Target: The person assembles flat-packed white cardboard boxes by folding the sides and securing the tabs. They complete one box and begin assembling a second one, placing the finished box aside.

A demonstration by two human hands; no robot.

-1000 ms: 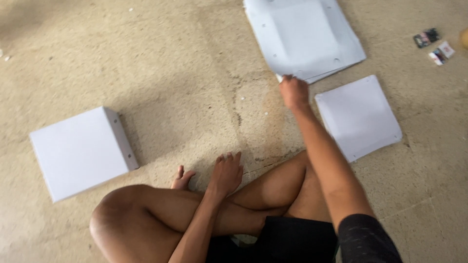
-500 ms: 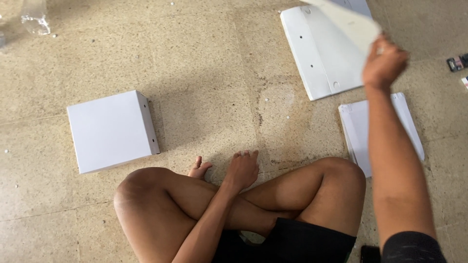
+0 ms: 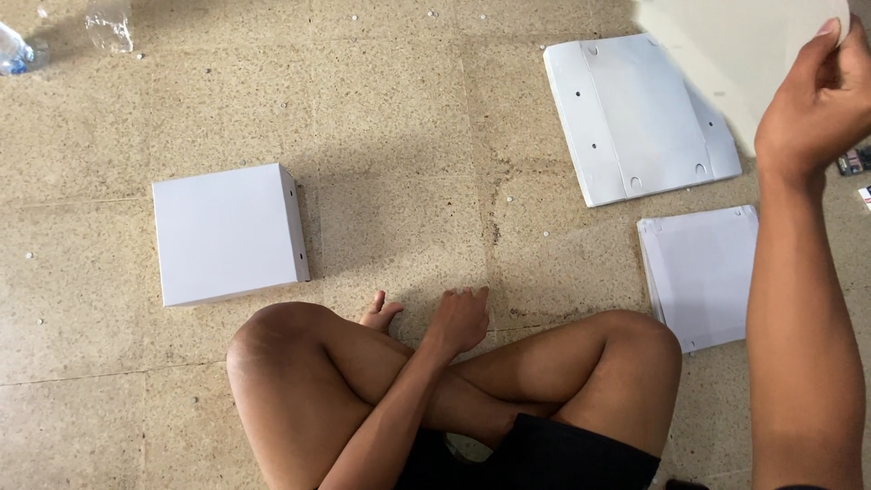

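Two hands at work: the right hand [image 3: 812,113] grips a raised white cardboard sheet [image 3: 735,54]. The left hand [image 3: 461,319] rests loosely open on the floor [image 3: 399,181].

cardboard sheet [image 3: 726,63]: top cut off by far edge | plastic bottle [image 3: 16,50]: cut by left edge | small dark objects [image 3: 856,163] far right: too small to tell

The right hand [image 3: 812,113] pinches a white cardboard sheet [image 3: 735,54] at two o'clock. The left hand [image 3: 460,319] rests on the floor [image 3: 408,136] at centre. A white box [image 3: 227,231] lies at nine o'clock.
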